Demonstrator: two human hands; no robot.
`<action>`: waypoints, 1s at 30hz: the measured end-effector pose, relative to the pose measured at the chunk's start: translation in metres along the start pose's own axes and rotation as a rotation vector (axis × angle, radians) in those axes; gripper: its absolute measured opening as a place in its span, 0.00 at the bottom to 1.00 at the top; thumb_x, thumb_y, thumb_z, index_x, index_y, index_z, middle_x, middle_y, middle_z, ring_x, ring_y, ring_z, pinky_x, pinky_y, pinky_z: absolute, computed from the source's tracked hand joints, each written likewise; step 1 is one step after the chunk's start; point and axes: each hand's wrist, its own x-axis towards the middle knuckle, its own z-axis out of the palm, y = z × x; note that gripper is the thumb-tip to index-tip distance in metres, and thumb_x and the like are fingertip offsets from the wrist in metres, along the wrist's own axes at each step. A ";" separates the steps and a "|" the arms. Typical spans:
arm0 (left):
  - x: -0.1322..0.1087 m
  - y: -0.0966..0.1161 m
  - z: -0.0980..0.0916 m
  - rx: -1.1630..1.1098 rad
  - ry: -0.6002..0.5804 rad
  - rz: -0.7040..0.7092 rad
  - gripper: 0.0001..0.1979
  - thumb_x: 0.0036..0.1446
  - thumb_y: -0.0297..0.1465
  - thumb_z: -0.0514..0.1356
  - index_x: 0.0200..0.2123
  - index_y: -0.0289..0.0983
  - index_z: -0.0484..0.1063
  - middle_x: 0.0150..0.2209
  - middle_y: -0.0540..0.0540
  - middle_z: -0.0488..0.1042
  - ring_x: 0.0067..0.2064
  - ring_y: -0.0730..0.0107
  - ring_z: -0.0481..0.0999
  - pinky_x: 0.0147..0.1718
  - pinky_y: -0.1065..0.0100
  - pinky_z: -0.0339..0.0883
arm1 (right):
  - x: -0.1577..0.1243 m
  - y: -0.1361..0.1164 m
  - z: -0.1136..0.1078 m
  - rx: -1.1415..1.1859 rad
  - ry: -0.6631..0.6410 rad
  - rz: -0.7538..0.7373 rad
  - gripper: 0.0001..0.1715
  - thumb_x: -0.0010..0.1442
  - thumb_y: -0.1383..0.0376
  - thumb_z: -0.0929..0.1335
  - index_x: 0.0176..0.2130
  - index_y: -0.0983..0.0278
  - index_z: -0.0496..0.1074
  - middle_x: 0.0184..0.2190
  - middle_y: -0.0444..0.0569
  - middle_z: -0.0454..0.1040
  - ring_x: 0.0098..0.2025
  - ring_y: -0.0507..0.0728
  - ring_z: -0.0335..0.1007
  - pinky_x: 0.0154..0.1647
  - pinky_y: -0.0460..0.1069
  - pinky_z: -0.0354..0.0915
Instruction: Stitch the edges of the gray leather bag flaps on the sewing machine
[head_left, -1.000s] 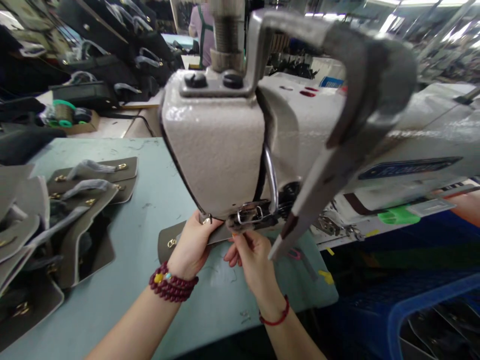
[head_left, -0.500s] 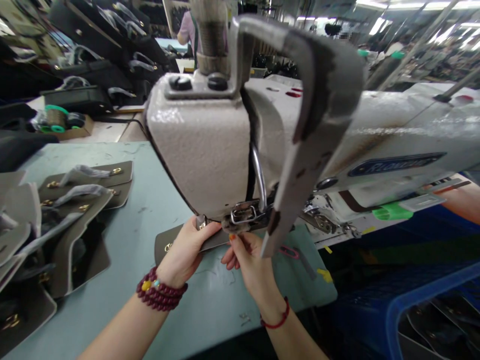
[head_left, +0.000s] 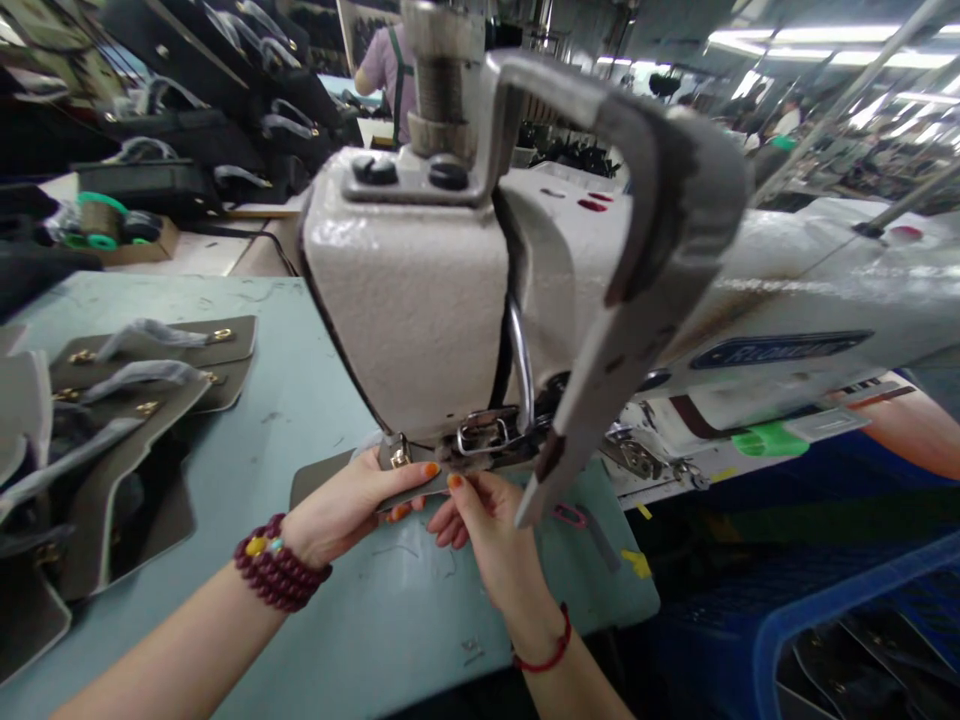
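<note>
A large beige sewing machine [head_left: 420,300] fills the middle of the view, its head hiding the needle area. Under it lies a grey-brown leather piece [head_left: 319,478] with a brass fitting. My left hand [head_left: 352,505] pinches that piece at its near edge, thumb on top, right below the machine head. My right hand [head_left: 480,525] is closed beside it, fingertips pressed on the same piece near the presser foot [head_left: 480,435]. A grey strap [head_left: 645,250] hangs over the machine arm in front of the camera.
A pile of similar leather pieces with grey handles [head_left: 127,400] lies at the left on the pale blue table [head_left: 300,380]. Thread spools [head_left: 97,220] and dark bags sit at the back left. A blue crate [head_left: 840,640] stands low right. A person stands far behind.
Both hands have shifted slightly left along the leather piece, and my left thumb now lies further across it. The view has swung a little.
</note>
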 end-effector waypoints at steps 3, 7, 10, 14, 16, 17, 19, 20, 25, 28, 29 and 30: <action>0.001 0.001 0.000 0.054 0.007 0.006 0.16 0.48 0.42 0.72 0.28 0.34 0.75 0.23 0.49 0.72 0.24 0.76 0.67 0.22 0.75 0.57 | 0.001 0.001 0.001 0.004 -0.015 0.001 0.29 0.64 0.47 0.63 0.26 0.67 0.72 0.19 0.49 0.76 0.17 0.49 0.70 0.19 0.40 0.61; 0.001 0.002 -0.001 0.093 0.031 0.013 0.17 0.47 0.42 0.72 0.32 0.35 0.76 0.27 0.49 0.75 0.26 0.77 0.67 0.23 0.75 0.59 | 0.002 0.001 0.005 -0.006 0.008 0.007 0.31 0.64 0.46 0.63 0.25 0.67 0.72 0.18 0.50 0.76 0.16 0.49 0.69 0.18 0.40 0.61; 0.002 0.004 -0.001 0.111 0.040 -0.002 0.18 0.46 0.43 0.72 0.31 0.34 0.77 0.27 0.49 0.73 0.26 0.77 0.66 0.23 0.76 0.58 | 0.003 0.002 0.009 0.001 0.037 0.028 0.33 0.63 0.44 0.63 0.23 0.67 0.71 0.17 0.51 0.76 0.15 0.49 0.69 0.17 0.40 0.59; 0.002 0.009 0.002 0.111 0.034 0.009 0.17 0.46 0.42 0.72 0.29 0.34 0.78 0.28 0.49 0.74 0.26 0.76 0.65 0.24 0.75 0.60 | 0.004 0.003 0.013 -0.001 0.083 0.027 0.33 0.63 0.45 0.63 0.21 0.67 0.71 0.17 0.52 0.76 0.15 0.49 0.68 0.17 0.40 0.59; 0.002 0.013 0.004 0.100 0.026 0.049 0.16 0.46 0.41 0.72 0.30 0.35 0.79 0.29 0.48 0.76 0.26 0.76 0.65 0.24 0.74 0.60 | 0.004 0.002 0.016 -0.003 0.106 0.038 0.33 0.64 0.46 0.63 0.21 0.67 0.71 0.17 0.51 0.76 0.15 0.49 0.68 0.17 0.40 0.59; 0.003 0.014 0.005 0.099 0.022 0.067 0.15 0.46 0.41 0.72 0.30 0.35 0.79 0.29 0.47 0.76 0.25 0.76 0.65 0.23 0.74 0.60 | 0.004 0.000 0.017 -0.004 0.115 0.046 0.32 0.64 0.46 0.63 0.22 0.67 0.72 0.17 0.51 0.76 0.15 0.49 0.69 0.17 0.40 0.60; 0.004 0.017 0.006 0.108 0.021 0.087 0.14 0.46 0.40 0.71 0.29 0.35 0.80 0.28 0.46 0.77 0.24 0.75 0.65 0.22 0.75 0.59 | 0.002 -0.002 0.020 0.000 0.132 0.057 0.31 0.64 0.47 0.63 0.23 0.67 0.73 0.18 0.51 0.77 0.15 0.49 0.69 0.17 0.40 0.60; 0.005 0.017 0.006 0.114 0.026 0.089 0.13 0.45 0.40 0.72 0.28 0.35 0.80 0.27 0.46 0.76 0.24 0.75 0.65 0.21 0.75 0.58 | 0.002 -0.002 0.021 0.004 0.138 0.059 0.30 0.64 0.48 0.63 0.24 0.67 0.73 0.18 0.51 0.77 0.16 0.49 0.69 0.17 0.40 0.61; 0.007 0.019 0.002 0.088 0.049 0.095 0.12 0.42 0.38 0.72 0.24 0.36 0.78 0.24 0.47 0.74 0.22 0.75 0.64 0.18 0.75 0.55 | -0.001 0.000 0.021 0.012 0.122 0.055 0.27 0.64 0.49 0.64 0.28 0.67 0.75 0.19 0.50 0.78 0.17 0.50 0.71 0.18 0.40 0.61; 0.006 0.022 0.004 0.061 0.051 0.102 0.12 0.40 0.37 0.73 0.21 0.37 0.76 0.20 0.48 0.71 0.22 0.74 0.64 0.18 0.75 0.55 | -0.004 0.003 0.019 0.021 0.100 0.057 0.27 0.63 0.47 0.64 0.32 0.68 0.76 0.19 0.49 0.77 0.16 0.49 0.71 0.18 0.40 0.60; 0.006 0.022 0.005 0.052 0.059 0.098 0.12 0.39 0.37 0.73 0.21 0.37 0.76 0.19 0.48 0.71 0.21 0.74 0.63 0.18 0.75 0.55 | -0.005 0.003 0.018 0.027 0.097 0.060 0.27 0.63 0.47 0.64 0.34 0.68 0.76 0.19 0.49 0.77 0.16 0.49 0.71 0.18 0.40 0.60; 0.006 0.022 0.006 0.034 0.080 0.095 0.12 0.37 0.35 0.74 0.20 0.37 0.76 0.18 0.48 0.70 0.20 0.74 0.63 0.18 0.75 0.54 | -0.006 0.003 0.018 0.034 0.094 0.062 0.27 0.63 0.47 0.64 0.34 0.68 0.76 0.19 0.49 0.77 0.16 0.49 0.71 0.18 0.40 0.60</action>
